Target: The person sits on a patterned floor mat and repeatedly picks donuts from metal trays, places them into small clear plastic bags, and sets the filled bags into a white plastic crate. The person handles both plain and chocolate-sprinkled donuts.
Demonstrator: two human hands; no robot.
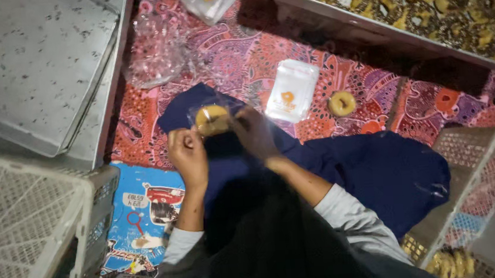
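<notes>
A round golden ring-shaped pastry in a clear plastic bag point(212, 119) is held over a dark blue cloth point(380, 175) that covers my lap. My left hand point(187, 153) grips the bag's left edge with closed fingers. My right hand point(254, 131) pinches its right edge. A second, bare ring pastry point(342, 103) lies on the red patterned mat point(241, 57) to the right. A small white packet with an orange mark point(291, 90) lies between the two pastries.
Metal baking trays point(29, 62) lie at upper left. A long tray of several pastries point(425, 7) runs along the top right. White plastic crates stand at lower left point(25, 233) and lower right point(486, 185). Crumpled clear bags point(158, 52) lie on the mat.
</notes>
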